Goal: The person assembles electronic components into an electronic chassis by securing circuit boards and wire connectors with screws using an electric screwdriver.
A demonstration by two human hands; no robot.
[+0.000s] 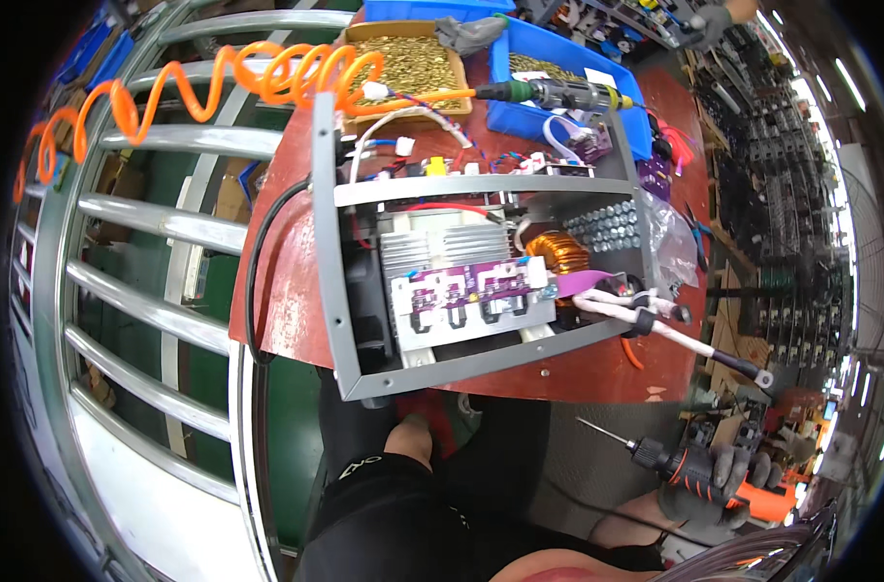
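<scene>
My right hand (731,473), in a grey glove, is wrapped round the handle of an orange and black power screwdriver (673,460) at the lower right. Its long bit points up and left, below the table edge and apart from the work. My left hand does not show. In front of me a grey metal chassis (481,186) stands on the red table. Inside it are a finned heatsink (442,242), a purple circuit board (466,289) and a copper-wound coil (556,252). White cables (689,341) with lug ends hang out at its right side.
Past the chassis stand a tray of brass fasteners (413,60) and a blue bin (515,121). An inline tool (568,94) lies across the bin on an orange coiled hose (127,107). Metal rails (161,228) run along the left. Another person's gloved hand (714,19) shows far right.
</scene>
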